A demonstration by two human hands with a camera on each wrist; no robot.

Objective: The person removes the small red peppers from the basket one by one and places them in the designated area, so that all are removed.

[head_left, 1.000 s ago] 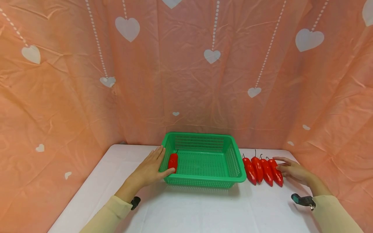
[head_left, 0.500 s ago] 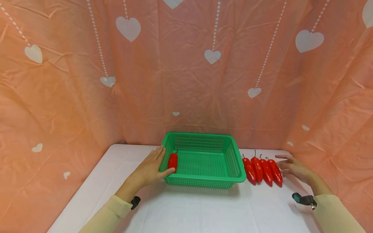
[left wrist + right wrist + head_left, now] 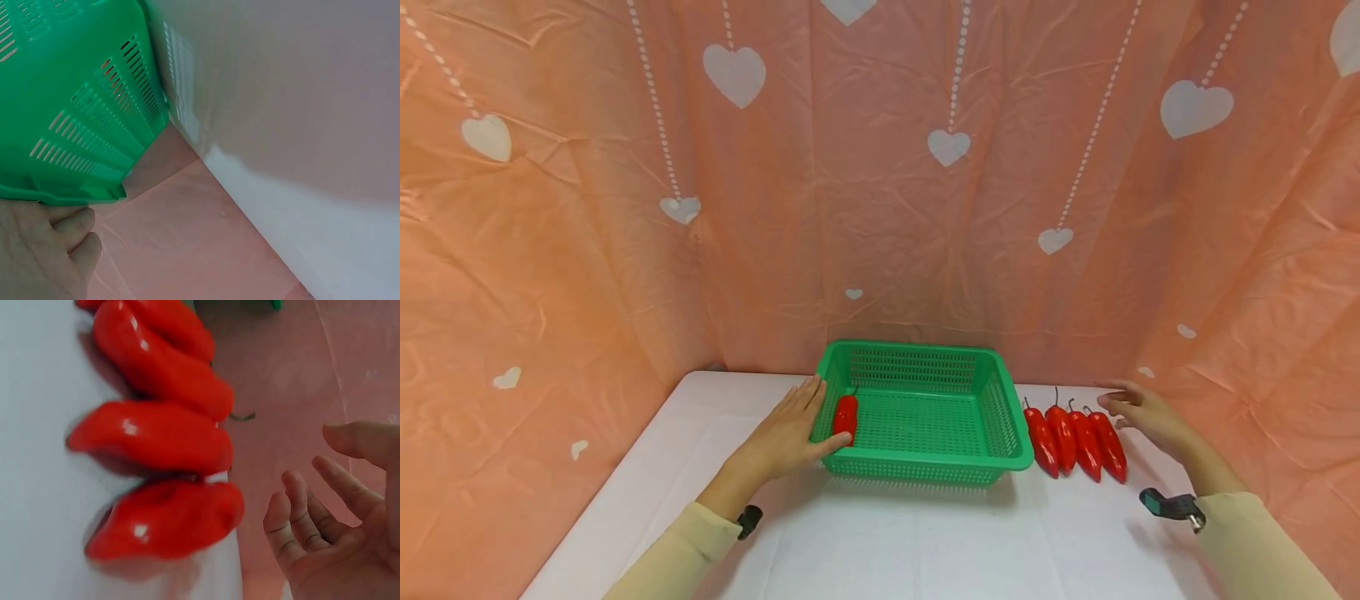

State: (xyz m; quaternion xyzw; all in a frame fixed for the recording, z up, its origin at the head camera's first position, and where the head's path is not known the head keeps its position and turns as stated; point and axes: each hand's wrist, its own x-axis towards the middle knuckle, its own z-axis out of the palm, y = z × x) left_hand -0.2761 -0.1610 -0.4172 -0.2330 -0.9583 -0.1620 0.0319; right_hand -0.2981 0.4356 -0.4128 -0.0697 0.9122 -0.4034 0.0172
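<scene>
My left hand (image 3: 785,432) rests along the left rim of a green plastic basket (image 3: 925,463), fingers straight and thumb over the near corner. Inside the basket, by its left wall, lies one red chili pepper (image 3: 846,415). To the right of the basket several more red peppers (image 3: 1064,439) lie side by side on the table, stems pointing away. Over the stem end of the rightmost pepper (image 3: 1107,446) hovers my right hand (image 3: 1150,414), fingers spread and loosely bent with nothing between them. The right wrist view shows this hand (image 3: 337,531) apart from the peppers.
A white cloth covers the table (image 3: 895,542). Behind and on both sides hangs an orange-pink curtain (image 3: 895,233) printed with white hearts. The basket's right rim comes right up to the leftmost loose pepper (image 3: 1042,442).
My right hand has moved slightly away from me and left, from beside the rightmost pepper to above its stem end. The left hand, basket and peppers have stayed put.
</scene>
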